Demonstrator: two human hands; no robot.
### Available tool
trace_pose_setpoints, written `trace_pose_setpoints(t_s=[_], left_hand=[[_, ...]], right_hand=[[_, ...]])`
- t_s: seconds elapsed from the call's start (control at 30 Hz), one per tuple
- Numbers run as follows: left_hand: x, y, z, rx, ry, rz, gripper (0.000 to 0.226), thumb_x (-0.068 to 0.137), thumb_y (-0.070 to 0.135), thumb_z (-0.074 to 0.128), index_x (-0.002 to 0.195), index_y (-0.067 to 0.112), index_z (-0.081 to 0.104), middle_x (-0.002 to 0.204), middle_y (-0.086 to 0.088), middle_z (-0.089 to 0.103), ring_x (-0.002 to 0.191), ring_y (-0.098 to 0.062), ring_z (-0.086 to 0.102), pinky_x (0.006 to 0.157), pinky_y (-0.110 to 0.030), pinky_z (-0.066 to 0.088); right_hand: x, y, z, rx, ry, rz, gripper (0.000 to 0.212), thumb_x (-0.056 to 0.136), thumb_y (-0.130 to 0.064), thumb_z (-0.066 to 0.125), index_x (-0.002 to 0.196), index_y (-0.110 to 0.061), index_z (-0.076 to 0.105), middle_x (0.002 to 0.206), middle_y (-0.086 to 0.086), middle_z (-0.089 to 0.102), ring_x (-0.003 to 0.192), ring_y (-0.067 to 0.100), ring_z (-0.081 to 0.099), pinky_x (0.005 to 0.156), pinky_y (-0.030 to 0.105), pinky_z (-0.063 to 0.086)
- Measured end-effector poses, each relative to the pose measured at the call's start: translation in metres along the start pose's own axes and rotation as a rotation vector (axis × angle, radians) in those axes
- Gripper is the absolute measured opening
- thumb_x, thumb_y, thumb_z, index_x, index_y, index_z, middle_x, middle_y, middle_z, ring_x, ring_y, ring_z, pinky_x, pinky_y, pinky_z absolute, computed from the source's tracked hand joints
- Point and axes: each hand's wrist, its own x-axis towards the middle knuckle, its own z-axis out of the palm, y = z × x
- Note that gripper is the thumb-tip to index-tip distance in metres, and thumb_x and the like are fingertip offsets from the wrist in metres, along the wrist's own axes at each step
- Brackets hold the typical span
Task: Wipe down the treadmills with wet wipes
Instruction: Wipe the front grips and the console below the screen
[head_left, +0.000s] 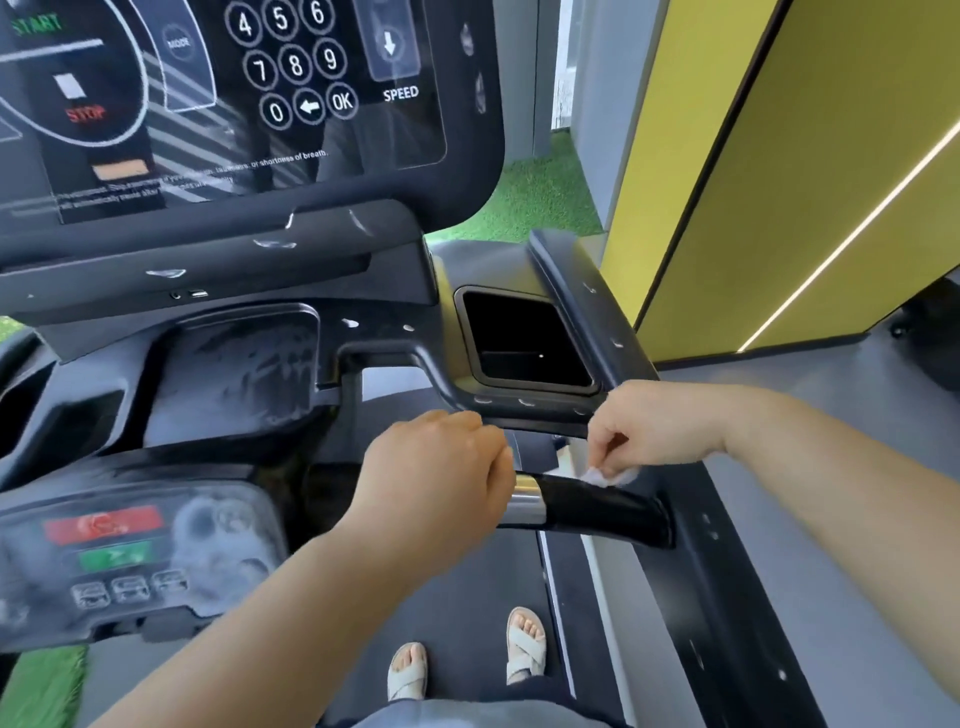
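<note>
Our right hand (654, 426) pinches a crumpled white wet wipe (608, 475) with its fingertips, on top of the black treadmill handle (597, 512) just below it. Our left hand (436, 478) is curled round the same handle's inner end, touching the chrome band (527, 501). Beyond the right hand: storage pocket (524, 338). Left of the left hand: smeared button panel (119, 545). Above both: keypad console (260, 104).

console (208, 130): glossy black, upper left
grip (597, 506): shiny black, smooth
band (527, 501): polished metal
wipe (602, 475): white, perhaps fibrous cloth
</note>
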Motion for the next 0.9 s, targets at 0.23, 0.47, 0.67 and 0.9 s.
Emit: trace_pose_setpoints(t_s=[0.23,0.47,0.67,0.9], left_hand=[[0.004,0.013,0.007,0.012,-0.012,0.037,0.036,0.082,0.029,0.034,0.052,0.022,0.053,0.050,0.009,0.044,0.045,-0.016,0.044,0.040,-0.016,0.014],[0.006,0.020,0.011,-0.009,-0.035,0.060,0.033,0.081,0.030,0.036,0.055,0.023,0.056,0.052,0.009,0.045,0.047,-0.016,0.046,0.039,-0.016,0.017],[0.006,0.019,0.011,0.007,-0.044,0.068,0.033,0.082,0.031,0.036,0.055,0.023,0.055,0.053,0.010,0.046,0.046,-0.015,0.045,0.045,-0.011,0.010],[0.007,0.021,0.012,0.037,-0.021,0.088,0.033,0.081,0.030,0.035,0.055,0.022,0.054,0.052,0.009,0.045,0.045,-0.015,0.043,0.046,-0.011,0.007]], right_hand=[[0.006,-0.008,0.022,0.226,0.247,-0.035,0.017,0.093,-0.022,0.060,0.104,-0.025,0.072,0.082,-0.028,0.059,0.078,-0.013,0.056,0.069,0.001,0.040],[-0.007,0.010,0.035,0.187,0.288,0.000,0.019,0.093,-0.018,0.060,0.107,-0.021,0.072,0.089,-0.023,0.058,0.089,-0.002,0.056,0.085,0.014,0.043],[-0.017,0.013,0.036,-0.242,0.139,0.120,0.027,0.091,-0.005,0.046,0.078,-0.020,0.065,0.072,-0.005,0.051,0.058,0.011,0.043,0.057,0.021,0.031],[-0.006,-0.004,0.035,-0.330,0.176,0.203,0.030,0.076,0.009,0.044,0.080,-0.013,0.065,0.068,0.002,0.048,0.060,0.020,0.037,0.049,0.022,0.029]])
